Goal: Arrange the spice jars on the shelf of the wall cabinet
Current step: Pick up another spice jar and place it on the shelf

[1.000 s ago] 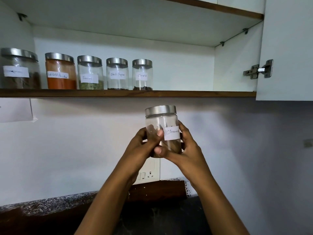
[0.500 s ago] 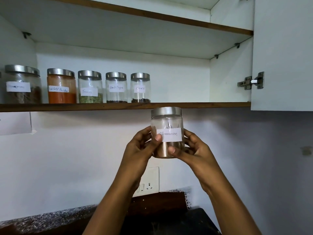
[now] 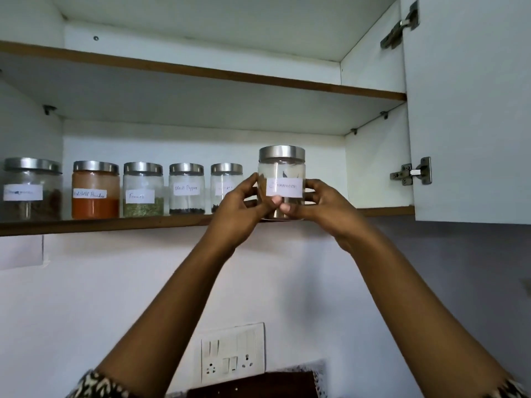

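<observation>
Two-handed hold up at the shelf [image 3: 115, 224]: left grip [image 3: 238, 211] and right grip [image 3: 324, 205] clasp the cinnamon jar [image 3: 283, 170] low on its glass wall, one from 9 o'clock, one from 3, thumbs meeting under the label [image 3: 284, 187]. It's upright at the shelf's front edge, just at 3 o'clock of the last jar of the row [image 3: 225, 176]. Set down or not, I can't tell. Smooth glass, likely slick and breakable, and nearly empty, so probably light. Best held by the body, not the steel lid [image 3: 281, 153].
</observation>
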The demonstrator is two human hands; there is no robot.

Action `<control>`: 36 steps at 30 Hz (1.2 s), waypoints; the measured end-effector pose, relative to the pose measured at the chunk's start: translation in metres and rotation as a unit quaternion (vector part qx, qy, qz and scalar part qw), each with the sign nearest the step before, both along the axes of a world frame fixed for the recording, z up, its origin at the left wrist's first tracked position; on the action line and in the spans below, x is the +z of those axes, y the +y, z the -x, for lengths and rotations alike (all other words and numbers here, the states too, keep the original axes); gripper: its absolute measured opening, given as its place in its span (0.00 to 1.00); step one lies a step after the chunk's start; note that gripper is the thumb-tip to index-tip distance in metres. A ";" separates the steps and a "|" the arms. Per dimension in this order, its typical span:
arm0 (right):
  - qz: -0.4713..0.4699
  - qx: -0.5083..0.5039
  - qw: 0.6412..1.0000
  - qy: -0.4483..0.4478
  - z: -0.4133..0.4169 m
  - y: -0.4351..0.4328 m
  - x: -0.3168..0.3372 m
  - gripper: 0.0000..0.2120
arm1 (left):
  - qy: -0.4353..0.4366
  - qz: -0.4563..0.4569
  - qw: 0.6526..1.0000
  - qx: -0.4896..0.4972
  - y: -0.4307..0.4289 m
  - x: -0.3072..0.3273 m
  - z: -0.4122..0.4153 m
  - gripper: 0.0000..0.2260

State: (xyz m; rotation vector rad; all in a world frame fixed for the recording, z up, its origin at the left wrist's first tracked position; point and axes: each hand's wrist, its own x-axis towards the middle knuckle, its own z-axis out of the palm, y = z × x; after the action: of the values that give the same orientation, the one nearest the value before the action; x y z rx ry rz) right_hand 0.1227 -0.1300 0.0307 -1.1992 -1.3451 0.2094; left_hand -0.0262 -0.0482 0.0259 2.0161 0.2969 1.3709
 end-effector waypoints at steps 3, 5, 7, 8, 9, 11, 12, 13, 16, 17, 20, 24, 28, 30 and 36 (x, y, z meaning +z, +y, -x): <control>0.022 -0.009 0.999 -0.034 -0.017 0.027 0.028 0.34 | 0.037 -0.019 0.998 0.052 0.018 0.024 -0.017 0.17; 0.048 -0.011 0.998 -0.044 -0.028 0.045 0.041 0.35 | 0.056 -0.018 0.994 0.089 0.031 0.035 -0.030 0.16; 0.075 -0.001 0.996 -0.039 -0.039 0.060 0.047 0.35 | 0.073 -0.004 0.991 0.115 0.043 0.039 -0.041 0.15; 0.090 0.003 0.995 -0.034 -0.044 0.067 0.047 0.35 | 0.089 0.004 0.987 0.134 0.049 0.040 -0.046 0.15; 0.104 0.013 0.994 -0.025 -0.049 0.074 0.048 0.35 | 0.103 0.010 0.983 0.154 0.055 0.041 -0.050 0.15; 0.125 0.029 0.992 -0.008 -0.056 0.088 0.046 0.35 | 0.125 0.024 0.974 0.189 0.068 0.042 -0.056 0.15; 0.132 0.029 0.991 -0.006 -0.059 0.095 0.046 0.34 | 0.129 0.029 0.970 0.205 0.073 0.043 -0.059 0.15; 0.139 0.026 0.990 -0.010 -0.061 0.101 0.046 0.34 | 0.132 0.034 0.966 0.220 0.077 0.044 -0.061 0.15; 0.151 0.001 0.987 -0.045 -0.062 0.112 0.050 0.29 | 0.139 0.043 0.951 0.273 0.086 0.046 -0.066 0.16; 0.157 -0.005 0.986 -0.056 -0.061 0.115 0.052 0.28 | 0.143 0.040 0.944 0.293 0.088 0.046 -0.067 0.17; 0.177 -0.006 0.982 -0.064 -0.061 0.124 0.056 0.25 | 0.161 0.048 0.929 0.330 0.095 0.047 -0.072 0.18; 0.181 -0.018 0.980 -0.077 -0.061 0.136 0.056 0.27 | 0.178 0.059 0.915 0.357 0.101 0.050 -0.075 0.19; 0.171 -0.055 0.979 -0.100 -0.062 0.143 0.053 0.29 | 0.188 0.068 0.906 0.373 0.104 0.053 -0.079 0.19; 0.177 -0.061 0.976 -0.110 -0.062 0.145 0.053 0.28 | 0.201 0.055 0.896 0.391 0.105 0.052 -0.081 0.18; 0.205 -0.063 0.969 -0.118 -0.060 0.148 0.059 0.26 | 0.214 0.050 0.881 0.419 0.103 0.057 -0.087 0.16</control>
State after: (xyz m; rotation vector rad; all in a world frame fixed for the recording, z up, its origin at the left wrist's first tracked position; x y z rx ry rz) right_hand 0.1832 0.0175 0.0893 -1.6961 -1.4674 0.2691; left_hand 0.0606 0.0548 0.0829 2.1670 1.5519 1.2875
